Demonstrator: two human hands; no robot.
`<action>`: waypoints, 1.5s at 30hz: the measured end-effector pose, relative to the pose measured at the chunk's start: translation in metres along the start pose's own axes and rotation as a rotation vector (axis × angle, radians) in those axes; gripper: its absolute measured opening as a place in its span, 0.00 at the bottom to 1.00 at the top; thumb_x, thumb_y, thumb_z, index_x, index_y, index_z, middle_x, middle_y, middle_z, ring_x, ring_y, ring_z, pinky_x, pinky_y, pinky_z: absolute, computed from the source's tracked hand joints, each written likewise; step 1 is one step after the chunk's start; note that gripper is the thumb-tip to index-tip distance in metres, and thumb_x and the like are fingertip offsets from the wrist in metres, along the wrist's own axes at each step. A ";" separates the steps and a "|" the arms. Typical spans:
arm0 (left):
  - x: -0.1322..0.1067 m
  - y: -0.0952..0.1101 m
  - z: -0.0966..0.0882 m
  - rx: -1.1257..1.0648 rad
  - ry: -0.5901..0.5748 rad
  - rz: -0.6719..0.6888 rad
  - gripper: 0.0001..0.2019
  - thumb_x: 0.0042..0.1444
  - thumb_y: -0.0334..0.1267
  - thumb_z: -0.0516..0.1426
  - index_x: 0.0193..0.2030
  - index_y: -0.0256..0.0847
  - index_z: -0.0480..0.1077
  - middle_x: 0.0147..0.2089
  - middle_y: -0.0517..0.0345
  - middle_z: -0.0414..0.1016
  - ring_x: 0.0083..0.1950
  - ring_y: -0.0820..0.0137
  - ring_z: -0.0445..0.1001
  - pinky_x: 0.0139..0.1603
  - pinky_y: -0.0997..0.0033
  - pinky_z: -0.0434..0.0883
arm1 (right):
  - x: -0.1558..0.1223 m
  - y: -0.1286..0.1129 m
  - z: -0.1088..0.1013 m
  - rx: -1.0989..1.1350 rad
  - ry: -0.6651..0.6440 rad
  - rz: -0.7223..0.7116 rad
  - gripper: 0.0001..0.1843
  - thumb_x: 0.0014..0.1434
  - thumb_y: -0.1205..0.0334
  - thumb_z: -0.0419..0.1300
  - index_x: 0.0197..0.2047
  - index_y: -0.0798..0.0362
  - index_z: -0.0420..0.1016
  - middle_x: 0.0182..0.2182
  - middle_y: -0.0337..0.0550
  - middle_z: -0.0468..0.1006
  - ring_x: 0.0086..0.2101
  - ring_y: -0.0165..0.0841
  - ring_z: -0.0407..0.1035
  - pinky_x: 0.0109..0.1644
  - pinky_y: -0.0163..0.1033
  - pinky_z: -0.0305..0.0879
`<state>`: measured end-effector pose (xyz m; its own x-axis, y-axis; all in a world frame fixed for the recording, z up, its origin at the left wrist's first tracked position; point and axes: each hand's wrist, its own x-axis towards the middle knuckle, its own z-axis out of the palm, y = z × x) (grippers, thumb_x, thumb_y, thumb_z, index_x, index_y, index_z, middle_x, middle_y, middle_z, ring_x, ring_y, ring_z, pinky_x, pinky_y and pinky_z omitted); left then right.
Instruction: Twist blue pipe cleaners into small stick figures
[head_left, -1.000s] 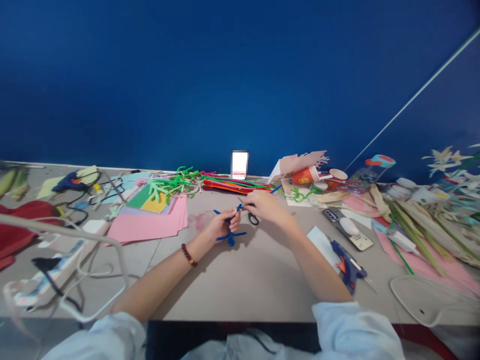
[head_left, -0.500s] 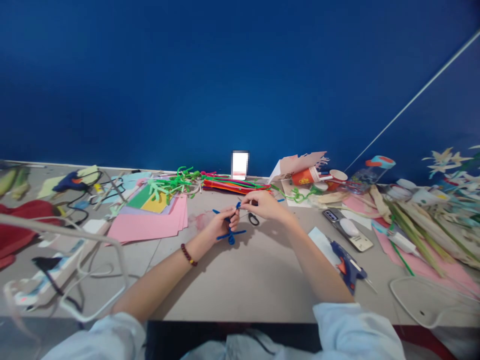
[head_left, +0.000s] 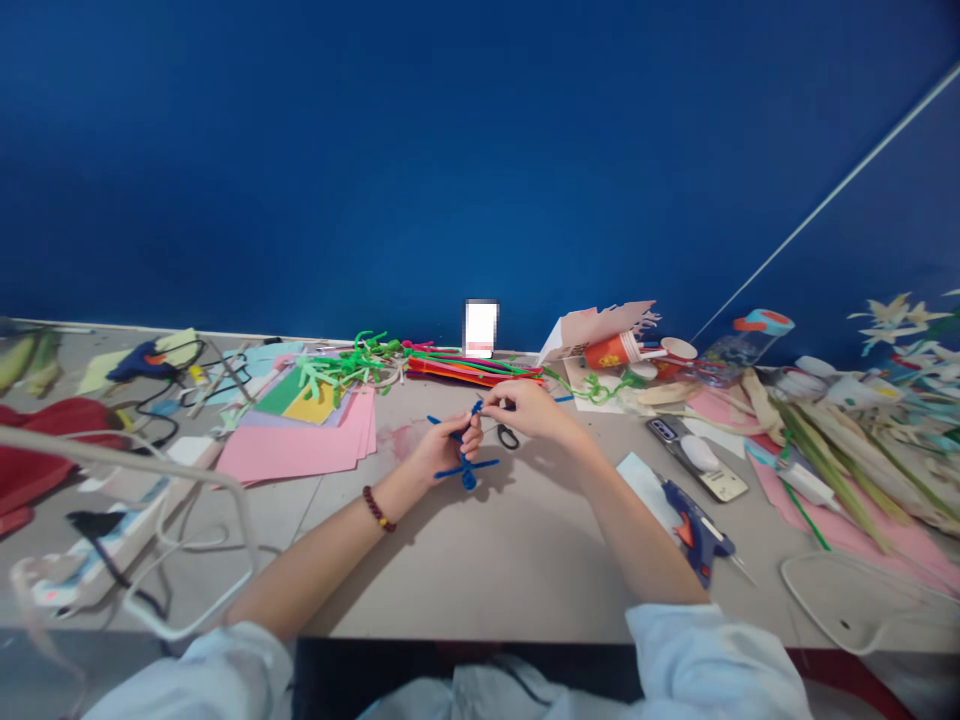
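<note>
A figure of twisted blue pipe cleaners (head_left: 469, 474) is held above the middle of the table. My left hand (head_left: 447, 445) is closed round its middle, with thin blue ends sticking out on both sides and a coiled blob at the lower end. The fingertips of my right hand (head_left: 521, 408) pinch the figure's upper end, close to the left fingers. A length of blue pipe cleaner (head_left: 564, 399) shows just beyond the right hand. Scissors (head_left: 508, 437) with black handles lie on the table under the right hand, their blades partly hidden.
Behind my hands lie a bundle of coloured pipe cleaners (head_left: 472, 372) and a standing phone (head_left: 481, 328). Pink paper (head_left: 292, 450) and a power strip (head_left: 135, 530) are at left. A blue glue gun (head_left: 697, 530), another phone (head_left: 724, 482) and a paper cup (head_left: 611, 351) are at right.
The blue figure's lower end has tilted slightly to the right. Both hands keep their hold in nearly the same place.
</note>
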<state>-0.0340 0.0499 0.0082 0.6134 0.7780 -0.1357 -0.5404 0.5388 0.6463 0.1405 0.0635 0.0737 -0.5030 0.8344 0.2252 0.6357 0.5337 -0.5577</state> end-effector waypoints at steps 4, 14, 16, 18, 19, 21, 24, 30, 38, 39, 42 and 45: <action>0.000 0.002 -0.001 -0.010 0.010 -0.012 0.08 0.52 0.38 0.55 0.31 0.33 0.70 0.22 0.57 0.64 0.23 0.73 0.64 0.26 0.72 0.65 | 0.001 0.007 0.001 0.043 0.035 0.059 0.08 0.56 0.62 0.57 0.31 0.54 0.76 0.30 0.40 0.77 0.28 0.27 0.66 0.30 0.31 0.53; 0.007 0.004 -0.008 0.352 0.511 0.606 0.12 0.48 0.34 0.61 0.41 0.44 0.68 0.39 0.60 0.71 0.41 0.73 0.71 0.43 0.75 0.66 | -0.003 0.007 -0.010 -0.009 0.132 0.107 0.07 0.55 0.63 0.56 0.30 0.54 0.76 0.30 0.41 0.78 0.30 0.29 0.68 0.34 0.33 0.57; 0.004 0.007 -0.007 0.550 0.573 0.753 0.13 0.46 0.31 0.62 0.40 0.45 0.70 0.41 0.59 0.71 0.46 0.73 0.69 0.47 0.77 0.64 | -0.002 0.007 -0.009 -0.003 0.130 0.119 0.07 0.55 0.63 0.56 0.30 0.54 0.76 0.30 0.41 0.78 0.30 0.29 0.67 0.33 0.33 0.57; 0.001 0.011 -0.005 0.773 0.529 0.787 0.11 0.47 0.31 0.62 0.39 0.45 0.73 0.43 0.57 0.72 0.49 0.70 0.67 0.49 0.75 0.64 | -0.002 0.006 -0.006 0.010 0.122 0.120 0.07 0.55 0.63 0.56 0.30 0.53 0.75 0.30 0.40 0.77 0.29 0.28 0.67 0.32 0.33 0.56; -0.001 0.013 -0.005 0.871 0.482 0.775 0.10 0.47 0.32 0.62 0.39 0.45 0.74 0.43 0.55 0.73 0.50 0.68 0.67 0.51 0.73 0.64 | -0.001 0.005 -0.004 0.017 0.118 0.115 0.08 0.55 0.63 0.56 0.30 0.54 0.75 0.30 0.40 0.77 0.29 0.28 0.66 0.32 0.33 0.56; -0.002 0.016 -0.006 0.972 0.403 0.725 0.10 0.48 0.34 0.62 0.39 0.45 0.76 0.44 0.54 0.74 0.51 0.65 0.67 0.52 0.69 0.64 | -0.001 0.003 -0.001 0.025 0.108 0.099 0.08 0.55 0.62 0.56 0.30 0.54 0.75 0.30 0.41 0.77 0.28 0.28 0.66 0.31 0.32 0.55; 0.002 0.015 -0.012 0.986 0.342 0.612 0.08 0.49 0.36 0.62 0.37 0.44 0.77 0.41 0.54 0.78 0.47 0.63 0.71 0.51 0.65 0.66 | 0.000 0.001 0.003 0.013 0.090 0.089 0.08 0.55 0.62 0.57 0.30 0.54 0.76 0.30 0.41 0.77 0.29 0.28 0.66 0.31 0.32 0.54; 0.009 0.007 -0.016 0.832 0.247 0.467 0.12 0.48 0.40 0.61 0.39 0.39 0.76 0.34 0.54 0.79 0.36 0.67 0.75 0.41 0.68 0.70 | 0.000 0.003 0.005 0.009 0.093 0.107 0.07 0.55 0.63 0.56 0.30 0.54 0.75 0.30 0.40 0.77 0.29 0.27 0.66 0.31 0.32 0.54; 0.006 0.010 -0.008 0.628 0.150 0.231 0.13 0.43 0.42 0.65 0.32 0.36 0.73 0.31 0.55 0.77 0.31 0.72 0.74 0.33 0.75 0.68 | 0.003 0.005 0.008 0.074 0.048 0.048 0.07 0.55 0.64 0.57 0.28 0.55 0.75 0.27 0.39 0.76 0.28 0.27 0.65 0.32 0.32 0.55; 0.006 0.010 -0.009 0.602 0.122 0.215 0.13 0.44 0.42 0.65 0.32 0.36 0.72 0.31 0.55 0.77 0.31 0.72 0.74 0.33 0.75 0.68 | 0.003 0.005 0.008 0.084 0.040 0.040 0.07 0.55 0.64 0.57 0.28 0.55 0.75 0.27 0.39 0.76 0.27 0.26 0.65 0.31 0.32 0.55; 0.007 0.009 -0.014 0.507 0.047 0.181 0.14 0.45 0.42 0.65 0.34 0.35 0.71 0.28 0.55 0.76 0.29 0.73 0.74 0.32 0.75 0.67 | 0.002 0.006 0.007 0.100 0.039 0.034 0.07 0.55 0.64 0.57 0.29 0.55 0.75 0.27 0.39 0.76 0.27 0.26 0.64 0.31 0.31 0.55; 0.008 0.008 -0.016 0.430 0.018 0.165 0.15 0.46 0.41 0.65 0.38 0.34 0.71 0.26 0.55 0.76 0.28 0.72 0.73 0.31 0.74 0.67 | 0.002 0.007 0.007 0.093 0.051 0.058 0.06 0.54 0.64 0.58 0.30 0.54 0.75 0.29 0.39 0.76 0.28 0.26 0.64 0.30 0.32 0.54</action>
<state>-0.0427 0.0654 0.0007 0.5267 0.8499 -0.0153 -0.3398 0.2270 0.9127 0.1404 0.0681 0.0647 -0.4352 0.8705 0.2298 0.6047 0.4717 -0.6418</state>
